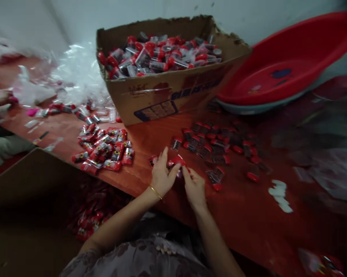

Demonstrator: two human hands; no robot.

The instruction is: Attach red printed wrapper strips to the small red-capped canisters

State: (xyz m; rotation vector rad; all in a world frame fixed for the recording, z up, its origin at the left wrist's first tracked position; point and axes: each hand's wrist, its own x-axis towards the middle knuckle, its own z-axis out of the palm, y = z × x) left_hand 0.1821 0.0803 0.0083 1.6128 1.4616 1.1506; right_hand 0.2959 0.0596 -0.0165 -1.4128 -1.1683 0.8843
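Close to the table's front edge, both hands meet at a small shiny red packet (177, 159). My left hand (161, 177), with a gold bangle at its wrist, has its fingers stretched forward and its thumb against the packet. My right hand (195, 188) pinches the packet's near right side with thumb and forefinger. Another red piece (152, 160) lies partly hidden beside my left fingers. To the right are scattered clear tubes with red caps and dark contents (216, 175). A heap of glossy red packets (104, 150) lies to the left.
A cardboard box (161, 100) full of red-capped tubes stands at the back. Red basin (291, 50) leans right of it. Clear plastic bags (78, 73) lie left; white pieces (279, 194) lie right. An open carton (26, 192) stands below the edge. Another person's hand (0, 99) is far left.
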